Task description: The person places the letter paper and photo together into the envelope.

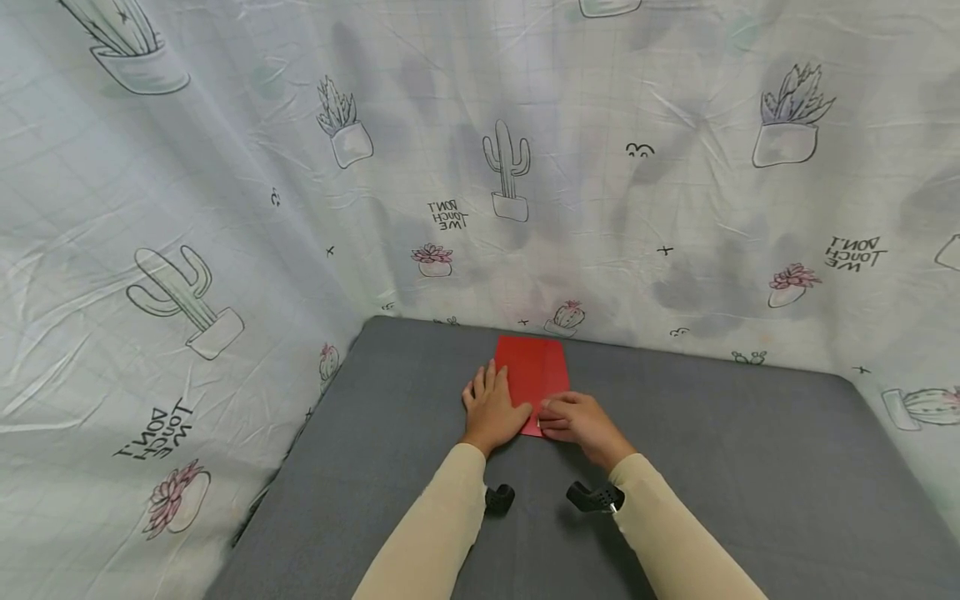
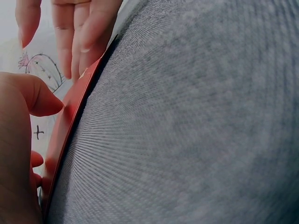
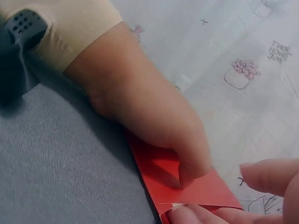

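A flat red paper envelope (image 1: 532, 367) lies on the grey cloth-covered table, near its back edge. My left hand (image 1: 493, 414) rests on its left side with fingers spread, and the thumb (image 3: 189, 175) presses on the red paper. At the near right part of the envelope, my right hand (image 1: 585, 422) touches the paper with fairly straight fingers (image 2: 67, 42). In the right wrist view the right thumb (image 3: 271, 176) stands apart from the paper, while the fingertips lie by a folded edge with a small pale spot. The right palm hides part of that edge.
The grey table (image 1: 712, 467) spreads to both sides of the envelope. A pale curtain (image 1: 585, 217) printed with potted cacti hangs behind and to the left. Black wrist devices (image 1: 592, 497) sit under both sleeves, just above the table.
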